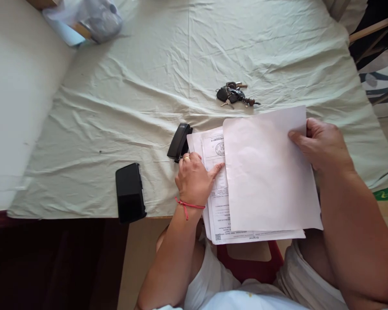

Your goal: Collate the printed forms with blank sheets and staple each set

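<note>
A stack of printed papers (218, 202) lies at the near edge of the table and hangs over it toward me. My left hand (194, 178) rests on the stack's left side, fingers pressing the printed sheet, a red cord around the wrist. My right hand (323, 144) grips the right edge of a blank white sheet (268, 172), which lies face down on top of the stack. A black stapler (179, 142) sits just beyond my left hand, close to the papers' top left corner.
A pale green cloth (148, 77) covers the table. A black phone (129, 191) lies at the near edge, left of my hand. A bunch of keys (234, 94) sits beyond the papers. A plastic bag (93, 19) is at the far left. A red stool (248, 265) shows below.
</note>
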`<state>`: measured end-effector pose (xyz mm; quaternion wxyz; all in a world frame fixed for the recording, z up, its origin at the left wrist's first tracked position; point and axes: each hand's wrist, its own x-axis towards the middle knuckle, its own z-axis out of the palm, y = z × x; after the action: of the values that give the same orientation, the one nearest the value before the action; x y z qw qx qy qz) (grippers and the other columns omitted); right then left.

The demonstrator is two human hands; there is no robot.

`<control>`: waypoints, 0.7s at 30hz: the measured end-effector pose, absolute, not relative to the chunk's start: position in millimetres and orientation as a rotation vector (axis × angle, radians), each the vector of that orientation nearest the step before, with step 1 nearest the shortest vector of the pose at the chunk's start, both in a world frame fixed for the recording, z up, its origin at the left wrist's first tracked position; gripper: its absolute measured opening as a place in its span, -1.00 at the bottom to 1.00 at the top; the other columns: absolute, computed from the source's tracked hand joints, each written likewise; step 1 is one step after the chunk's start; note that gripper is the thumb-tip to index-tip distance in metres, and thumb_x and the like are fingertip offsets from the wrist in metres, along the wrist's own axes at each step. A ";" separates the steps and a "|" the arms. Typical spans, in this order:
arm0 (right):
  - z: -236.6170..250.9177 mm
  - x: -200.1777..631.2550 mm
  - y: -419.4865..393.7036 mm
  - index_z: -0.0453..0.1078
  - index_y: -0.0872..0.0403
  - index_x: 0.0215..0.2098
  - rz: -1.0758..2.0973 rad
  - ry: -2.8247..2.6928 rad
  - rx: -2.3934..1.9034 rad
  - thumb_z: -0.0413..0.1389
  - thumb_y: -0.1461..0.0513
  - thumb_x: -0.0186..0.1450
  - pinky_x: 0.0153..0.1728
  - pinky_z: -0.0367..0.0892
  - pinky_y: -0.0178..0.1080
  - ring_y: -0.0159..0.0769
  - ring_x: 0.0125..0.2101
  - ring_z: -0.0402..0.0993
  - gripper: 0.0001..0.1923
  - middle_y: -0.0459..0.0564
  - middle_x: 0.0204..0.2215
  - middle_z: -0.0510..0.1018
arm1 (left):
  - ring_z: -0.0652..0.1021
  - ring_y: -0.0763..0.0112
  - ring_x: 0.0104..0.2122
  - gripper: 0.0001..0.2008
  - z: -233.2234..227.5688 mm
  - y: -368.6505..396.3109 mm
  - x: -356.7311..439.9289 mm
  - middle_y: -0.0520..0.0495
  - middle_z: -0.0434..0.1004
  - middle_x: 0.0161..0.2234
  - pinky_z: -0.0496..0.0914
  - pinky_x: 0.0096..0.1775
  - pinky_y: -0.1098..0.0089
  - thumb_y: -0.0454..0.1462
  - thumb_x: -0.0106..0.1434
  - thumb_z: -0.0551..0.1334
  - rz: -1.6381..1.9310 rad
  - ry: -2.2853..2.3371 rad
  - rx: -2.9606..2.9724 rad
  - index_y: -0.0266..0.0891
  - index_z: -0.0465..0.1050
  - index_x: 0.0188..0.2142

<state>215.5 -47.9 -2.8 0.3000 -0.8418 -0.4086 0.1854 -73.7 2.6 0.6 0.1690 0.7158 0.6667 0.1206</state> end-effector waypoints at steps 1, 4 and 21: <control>-1.7 214.7 -48.1 0.40 0.06 -0.43 0.480 -1.089 -2.273 0.18 0.17 0.20 -0.43 0.07 -0.27 -0.39 -0.50 0.22 -0.88 -0.13 -0.54 0.43 | 0.50 -0.14 -0.03 -0.52 0.7 4.4 -72.5 -0.22 0.47 -0.17 0.42 -0.02 -0.03 0.08 0.08 0.46 0.341 1.889 2.006 -0.14 0.31 -0.28; 0.6 212.9 -48.5 0.39 0.06 -0.43 0.482 -1.094 -2.299 0.18 0.16 0.21 -0.42 0.08 -0.26 -0.38 -0.50 0.23 -0.86 -0.14 -0.55 0.41 | 0.52 -0.05 -0.10 -0.58 0.2 7.7 -69.9 -0.15 0.45 -0.22 0.42 -0.04 0.00 0.00 0.11 0.46 0.340 1.865 1.937 -0.13 0.28 -0.33; -3.2 210.8 -52.0 0.28 0.07 -0.50 0.507 -1.094 -2.190 0.18 0.17 0.19 -0.45 0.07 -0.29 -0.43 -0.50 0.17 -0.79 -0.15 -0.57 0.35 | 0.53 0.19 -0.26 -0.23 -3.6 10.2 -67.3 0.04 0.45 -0.32 0.43 -0.05 0.07 -0.28 0.03 0.46 0.621 1.706 1.726 -0.15 0.22 0.21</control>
<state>210.8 -52.0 -3.2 0.3156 -0.8312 -0.4152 0.1926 -67.3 10.2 -3.6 0.3131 0.6544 0.6468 0.2354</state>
